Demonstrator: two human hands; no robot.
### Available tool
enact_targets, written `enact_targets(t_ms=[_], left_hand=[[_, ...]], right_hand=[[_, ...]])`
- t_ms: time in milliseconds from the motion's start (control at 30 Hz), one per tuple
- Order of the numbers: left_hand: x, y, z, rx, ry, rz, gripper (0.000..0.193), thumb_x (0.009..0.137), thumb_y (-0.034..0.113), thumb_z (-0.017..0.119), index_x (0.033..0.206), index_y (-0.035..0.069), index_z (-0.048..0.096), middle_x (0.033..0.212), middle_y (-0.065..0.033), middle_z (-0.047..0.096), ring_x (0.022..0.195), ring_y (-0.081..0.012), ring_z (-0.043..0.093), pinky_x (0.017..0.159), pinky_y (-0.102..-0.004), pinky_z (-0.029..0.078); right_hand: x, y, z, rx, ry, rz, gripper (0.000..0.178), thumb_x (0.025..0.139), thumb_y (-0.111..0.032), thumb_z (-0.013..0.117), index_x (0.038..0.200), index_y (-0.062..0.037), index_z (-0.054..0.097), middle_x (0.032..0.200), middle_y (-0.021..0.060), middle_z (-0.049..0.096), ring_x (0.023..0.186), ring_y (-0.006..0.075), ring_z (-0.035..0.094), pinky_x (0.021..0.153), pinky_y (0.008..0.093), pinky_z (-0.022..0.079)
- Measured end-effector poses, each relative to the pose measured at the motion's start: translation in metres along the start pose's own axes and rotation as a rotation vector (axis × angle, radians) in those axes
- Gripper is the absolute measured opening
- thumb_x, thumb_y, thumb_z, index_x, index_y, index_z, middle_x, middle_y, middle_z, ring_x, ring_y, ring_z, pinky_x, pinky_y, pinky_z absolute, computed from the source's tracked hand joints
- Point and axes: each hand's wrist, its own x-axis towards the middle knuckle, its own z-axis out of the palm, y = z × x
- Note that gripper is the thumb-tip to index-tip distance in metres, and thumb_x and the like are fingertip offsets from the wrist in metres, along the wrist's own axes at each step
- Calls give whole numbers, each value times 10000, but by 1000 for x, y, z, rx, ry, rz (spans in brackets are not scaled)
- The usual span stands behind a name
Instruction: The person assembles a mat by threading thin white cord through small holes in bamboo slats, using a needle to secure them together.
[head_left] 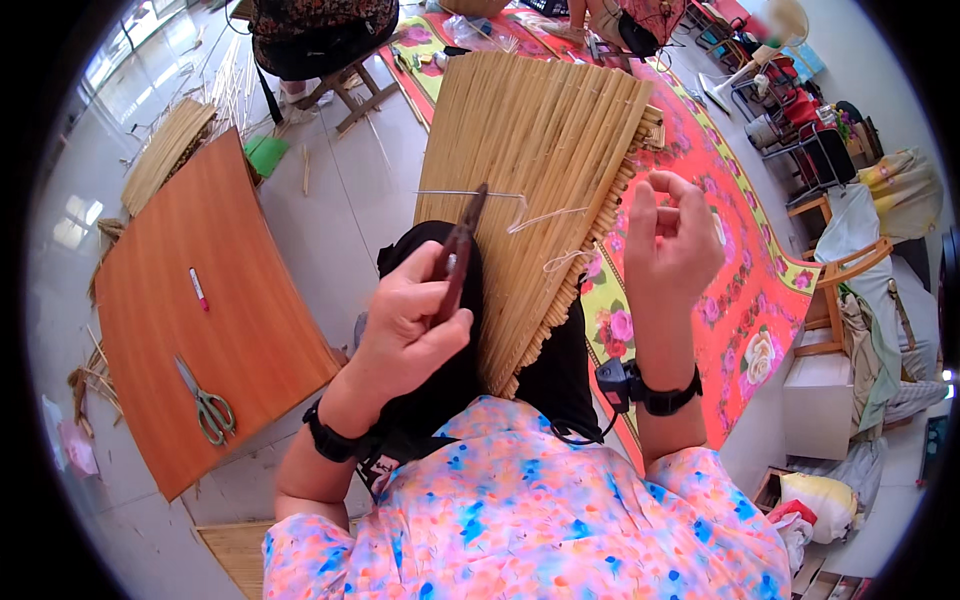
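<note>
In my left hand (405,320) is a pair of dark, rusty-looking pliers (458,262), fingers wrapped round the handles. The plier tips meet a long thin needle (445,193) that lies crosswise over the panel. White thread (522,212) trails from the needle's right end, and a loop of it lies nearer the panel's right edge. The fan-shaped panel of straw-coloured stalks (540,130) rests across my lap, narrow end toward me. My right hand (675,235) is raised beside its right edge, fingers curled and thumb near the index finger; whether thread is between them is too small to tell.
On my left, a brown board (160,330) carries green-handled scissors (208,405) and a marker pen (199,288). Loose stalks (225,95) and another stalk panel (165,155) lie beyond it. A red floral mat (745,300) spreads to the right, near a wooden chair (835,262). Other people sit ahead.
</note>
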Motion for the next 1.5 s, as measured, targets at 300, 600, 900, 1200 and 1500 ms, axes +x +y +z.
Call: enact_targets(t_ms=[300,600,900,1200,1500], left_hand=[[2,11,10,-8,-143,39,197,710,-30,601,631,8,424,889,-105,469,740,-178,472,616,-282,372],[-97,-112,-95,733,183,-331,153,771,89,682,803,-19,578,1025,-141,550,855,-265,557,747,-345,454],[-221,-199,-135,1405,418,-524,254,817,195,701,931,-4,590,1178,-210,519,1101,-400,502,921,-466,441],[-186,-186,-115,1398,479,-481,324,839,181,680,1103,20,580,1178,-191,536,1106,-363,514,949,-444,430],[-17,17,17,-33,-33,141,308,861,8,645,1168,-8,626,1101,-146,606,905,-194,634,781,-295,509]], right_hand=[[-19,-18,1,577,-366,-127,78,817,-36,704,892,-14,699,738,94,671,590,146,647,528,263,505],[-31,18,-17,700,-581,46,69,852,-36,675,891,20,688,694,80,665,523,106,622,508,232,491],[-36,20,-21,924,-892,-39,67,891,-37,639,893,23,670,734,57,674,629,105,655,557,216,501],[-43,12,-24,1075,-943,70,105,895,-64,639,890,36,667,720,62,681,622,100,662,562,218,524],[-52,-7,-20,1219,-965,141,86,913,-45,618,896,26,665,726,64,668,638,113,664,566,224,515]])
